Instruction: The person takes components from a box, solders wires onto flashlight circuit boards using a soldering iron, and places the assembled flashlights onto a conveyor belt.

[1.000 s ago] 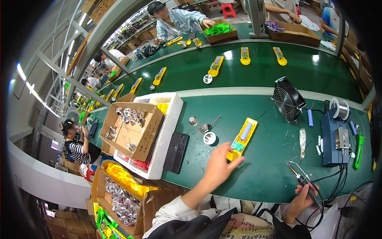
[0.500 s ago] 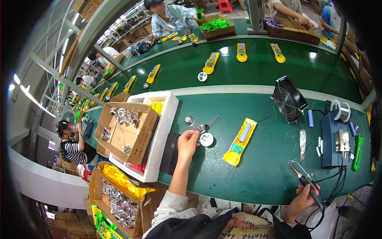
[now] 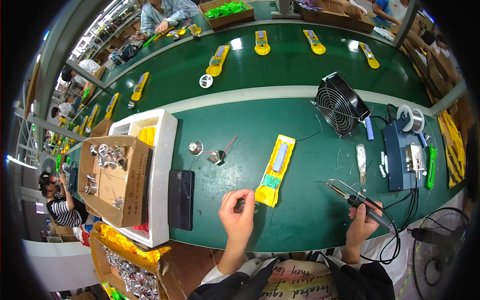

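Note:
My left hand [image 3: 237, 214] is closed beside the lower end of a yellow plastic torch shell [image 3: 273, 172]. Between its curled fingers a bit of a silver reflector cup [image 3: 239, 205] shows; the rest is hidden by the hand. The shell lies on the bench with a lilac battery cell [image 3: 280, 157] and a small green circuit board [image 3: 271, 181] in it, and a thin dark wire runs from its top. In my right hand [image 3: 362, 225] is a soldering iron [image 3: 356, 201] with a bent metal tube along it, its tip pointing up-left, apart from the shell.
Two more reflector cups [image 3: 195, 147] lie left of the shell, one with a red wire. A black phone [image 3: 181, 200] rests beside a white foam box [image 3: 162, 200] bearing a carton [image 3: 137, 187] of reflectors. A black fan [image 3: 342, 105] and a blue soldering station [image 3: 398, 155] stand right.
My left hand has moved right and nearer to me, to the shell's lower end, and the white-faced reflector is gone from its spot. The iron remains in my right hand. The view has shifted.

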The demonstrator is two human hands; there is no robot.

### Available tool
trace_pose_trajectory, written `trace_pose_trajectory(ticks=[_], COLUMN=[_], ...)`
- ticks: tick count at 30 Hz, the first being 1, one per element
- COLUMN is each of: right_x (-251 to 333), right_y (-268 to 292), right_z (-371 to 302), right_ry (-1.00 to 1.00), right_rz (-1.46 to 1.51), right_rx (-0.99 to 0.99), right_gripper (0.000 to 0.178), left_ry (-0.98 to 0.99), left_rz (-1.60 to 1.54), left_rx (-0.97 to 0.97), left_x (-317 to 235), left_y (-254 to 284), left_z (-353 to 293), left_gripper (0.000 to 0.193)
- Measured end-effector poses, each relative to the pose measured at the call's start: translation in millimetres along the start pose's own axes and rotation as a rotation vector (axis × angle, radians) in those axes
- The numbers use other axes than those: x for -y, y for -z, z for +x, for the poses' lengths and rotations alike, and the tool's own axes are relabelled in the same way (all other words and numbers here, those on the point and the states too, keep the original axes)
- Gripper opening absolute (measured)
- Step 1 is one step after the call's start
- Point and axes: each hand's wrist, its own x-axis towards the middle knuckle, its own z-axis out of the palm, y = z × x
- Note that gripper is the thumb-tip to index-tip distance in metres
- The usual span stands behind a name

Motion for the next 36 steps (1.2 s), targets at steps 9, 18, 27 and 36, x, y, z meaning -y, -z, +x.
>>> trace_pose_trajectory(ticks=[9,18,27,36], right_x=[-2,21,22,19], right_y=[-11,-48,-71,-74], right_z=[4,-20,-23,-23], right_ry=[-0.043,-0.011,-0.072,-0.062], right_rz=[-0.025,0.061,-0.014,-0.037], right_rx=[-0.041,0.138,0.294,0.297], right_gripper=[0.013,0.019,0.028,0.028], left_ry=[-0.141,-0.179,-0.191,-0.200], left_rz=[0.198,0.282,0.344,0.343], left_rx=[0.027,0.008,0.023,0.011], left_x=[1,-5,-1,-1], left_y=[-3,-10,-12,-14], left_z=[-8,-5,-4,-4], left_gripper=[0.012,0.013,0.012,0.012])
